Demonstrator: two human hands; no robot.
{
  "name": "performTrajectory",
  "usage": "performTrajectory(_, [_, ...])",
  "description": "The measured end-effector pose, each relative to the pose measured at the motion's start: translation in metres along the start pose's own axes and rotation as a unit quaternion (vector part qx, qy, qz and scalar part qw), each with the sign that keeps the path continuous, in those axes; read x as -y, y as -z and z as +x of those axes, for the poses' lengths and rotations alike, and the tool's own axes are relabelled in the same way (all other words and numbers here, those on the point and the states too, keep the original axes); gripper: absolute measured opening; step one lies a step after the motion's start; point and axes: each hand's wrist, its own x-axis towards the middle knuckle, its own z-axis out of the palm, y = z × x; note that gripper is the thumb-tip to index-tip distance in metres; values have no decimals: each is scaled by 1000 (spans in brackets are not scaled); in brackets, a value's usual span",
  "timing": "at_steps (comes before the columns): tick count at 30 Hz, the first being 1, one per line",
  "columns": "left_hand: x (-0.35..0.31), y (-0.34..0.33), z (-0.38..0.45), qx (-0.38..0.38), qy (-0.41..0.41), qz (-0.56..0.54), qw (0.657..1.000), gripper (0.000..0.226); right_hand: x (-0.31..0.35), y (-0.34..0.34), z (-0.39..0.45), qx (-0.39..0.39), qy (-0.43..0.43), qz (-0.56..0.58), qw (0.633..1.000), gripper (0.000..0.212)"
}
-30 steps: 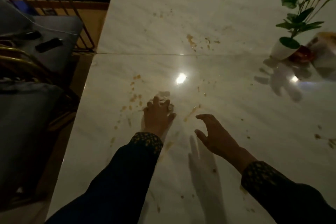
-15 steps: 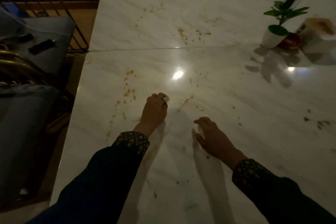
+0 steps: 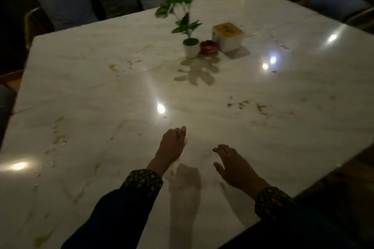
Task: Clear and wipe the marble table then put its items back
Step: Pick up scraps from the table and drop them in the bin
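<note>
- So, left hand [image 3: 172,143] is curled closed near the front middle of the marble table [image 3: 81,95]; a small white scrap [image 3: 185,141] pokes out by the fingertips. Likely a tissue or wipe, too small and dim to be sure.
- Right hand [image 3: 232,164] hovers just beside it, fingers loosely spread, palm down, holding nothing.
- Items not yet cleared: potted plant [image 3: 190,45], red dish [image 3: 208,46] and white box with yellow top [image 3: 228,37] sit in a tight cluster, well apart from both hands, far side of centre.
- Key relation: cluster lies straight ahead and slightly right of the hands. Right hand is the nearer and the free one, so my call is that it takes the reach.
- Cluster runs roughly left to right: plant leftmost, dish touching or just beside it, box rightmost. Box is the nearest to the right hand's line.
- Plant is upright and top-heavy with leaves leaning left; grip low on the pot.
- Brown stains [image 3: 245,105] lie between the right hand and the cluster; more stains [image 3: 58,137] sit left of the left hand.
- Judgement: early stage, clearing pending, wiping barely begun.
</note>
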Motion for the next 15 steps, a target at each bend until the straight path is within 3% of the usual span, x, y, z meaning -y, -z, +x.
performTrajectory(8, [-191, -164, -11, 125, -160, 49, 978, 31, -194, 66, -124, -127, -159, 36, 979, 46])
performTrajectory(15, [-353, -288, -22, 225, -339, 50, 912, 14, -339, 101, -233, -222, -342, 99, 908, 45])
